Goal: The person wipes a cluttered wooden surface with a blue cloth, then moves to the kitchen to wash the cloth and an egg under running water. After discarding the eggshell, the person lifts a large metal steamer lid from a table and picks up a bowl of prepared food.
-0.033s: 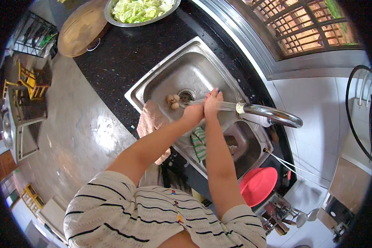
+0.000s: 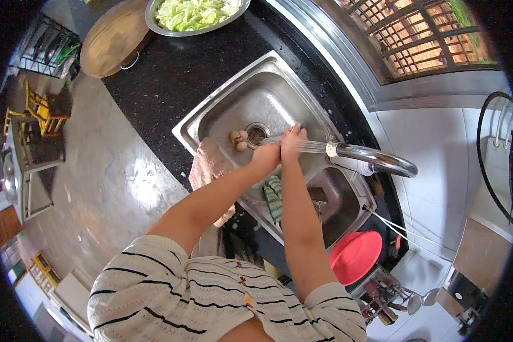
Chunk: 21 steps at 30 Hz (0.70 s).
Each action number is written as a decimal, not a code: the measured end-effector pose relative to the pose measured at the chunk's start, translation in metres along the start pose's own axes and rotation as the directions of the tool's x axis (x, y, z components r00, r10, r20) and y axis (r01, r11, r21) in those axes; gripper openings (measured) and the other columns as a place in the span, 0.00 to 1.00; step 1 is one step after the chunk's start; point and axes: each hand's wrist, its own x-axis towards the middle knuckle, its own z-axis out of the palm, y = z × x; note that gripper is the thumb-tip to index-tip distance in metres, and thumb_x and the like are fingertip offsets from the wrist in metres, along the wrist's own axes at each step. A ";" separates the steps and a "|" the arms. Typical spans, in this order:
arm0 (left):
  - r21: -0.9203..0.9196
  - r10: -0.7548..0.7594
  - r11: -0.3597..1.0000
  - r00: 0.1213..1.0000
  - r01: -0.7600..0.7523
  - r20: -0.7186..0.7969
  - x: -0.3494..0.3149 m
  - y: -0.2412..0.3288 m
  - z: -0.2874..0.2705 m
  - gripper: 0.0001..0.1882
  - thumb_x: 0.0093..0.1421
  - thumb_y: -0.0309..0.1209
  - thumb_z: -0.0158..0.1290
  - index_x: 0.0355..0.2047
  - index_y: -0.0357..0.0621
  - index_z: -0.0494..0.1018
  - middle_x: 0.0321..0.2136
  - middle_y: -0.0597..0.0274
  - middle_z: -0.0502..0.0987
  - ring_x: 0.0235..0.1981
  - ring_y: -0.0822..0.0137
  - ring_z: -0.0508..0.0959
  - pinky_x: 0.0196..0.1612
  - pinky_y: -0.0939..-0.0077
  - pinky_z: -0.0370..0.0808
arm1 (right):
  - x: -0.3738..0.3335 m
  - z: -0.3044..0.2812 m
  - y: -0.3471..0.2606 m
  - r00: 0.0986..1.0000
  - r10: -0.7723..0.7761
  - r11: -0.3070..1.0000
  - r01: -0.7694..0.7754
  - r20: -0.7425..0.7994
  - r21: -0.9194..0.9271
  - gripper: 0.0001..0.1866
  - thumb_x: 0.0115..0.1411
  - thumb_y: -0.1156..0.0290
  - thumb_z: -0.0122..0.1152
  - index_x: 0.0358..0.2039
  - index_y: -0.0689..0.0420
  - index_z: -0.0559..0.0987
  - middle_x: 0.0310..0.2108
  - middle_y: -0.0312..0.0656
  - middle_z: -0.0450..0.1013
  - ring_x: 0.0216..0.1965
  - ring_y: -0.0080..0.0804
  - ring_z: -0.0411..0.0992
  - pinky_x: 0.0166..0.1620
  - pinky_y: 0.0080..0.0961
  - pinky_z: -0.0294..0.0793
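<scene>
L hand [image 2: 267,154], R hand [image 2: 292,142], running tap [image 2: 382,158], 2-bowl sink [image 2: 271,91]

Only tiny things are different now. The right hand [image 2: 291,142] has slid a little bit, so its fingertips are a touch lower and more to the left. The right forearm [image 2: 300,205] has moved a tiny bit left too. The view has tipped slightly: the metal bowl [image 2: 196,33] of chopped cabbage [image 2: 194,13] sits a bit more right, and the barred window [image 2: 422,35] is a little lower.

Barred window [image 2: 423,35], glossy grey floor [image 2: 105,165]
</scene>
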 end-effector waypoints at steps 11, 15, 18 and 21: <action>-0.597 0.336 -0.462 0.752 0.656 0.566 -0.034 0.028 -0.056 0.18 0.63 0.47 0.46 0.40 0.45 0.66 0.19 0.72 0.61 0.14 0.82 0.58 0.09 0.91 0.50 | -0.041 -0.059 -0.074 0.631 -0.165 0.853 -0.295 0.758 0.431 0.21 0.61 0.61 0.55 0.50 0.57 0.66 0.60 0.54 0.58 0.57 0.48 0.64 0.57 0.42 0.66; -0.172 0.637 -0.664 0.671 0.727 0.379 -0.057 0.052 -0.050 0.17 0.62 0.42 0.50 0.43 0.43 0.64 0.22 0.72 0.62 0.13 0.82 0.58 0.10 0.91 0.52 | -0.070 -0.053 -0.087 0.612 -0.203 0.692 -0.462 0.765 0.554 0.16 0.62 0.67 0.53 0.50 0.53 0.68 0.55 0.52 0.62 0.51 0.45 0.67 0.53 0.37 0.70; -0.661 0.510 -0.310 0.706 0.683 0.491 -0.076 0.064 -0.072 0.17 0.62 0.42 0.50 0.41 0.43 0.65 0.22 0.73 0.62 0.14 0.83 0.59 0.11 0.92 0.52 | -0.060 -0.075 -0.080 0.541 -0.270 0.597 -0.554 0.796 0.579 0.13 0.63 0.69 0.52 0.49 0.52 0.69 0.42 0.45 0.66 0.37 0.30 0.68 0.39 0.24 0.70; -0.771 0.342 0.283 0.691 0.570 0.637 -0.081 0.060 -0.075 0.15 0.60 0.40 0.53 0.40 0.44 0.67 0.21 0.73 0.64 0.15 0.82 0.60 0.14 0.86 0.56 | -0.077 -0.078 -0.123 0.439 -0.129 0.750 -0.544 0.889 0.377 0.08 0.64 0.67 0.49 0.35 0.58 0.70 0.22 0.35 0.63 0.20 0.20 0.60 0.24 0.18 0.59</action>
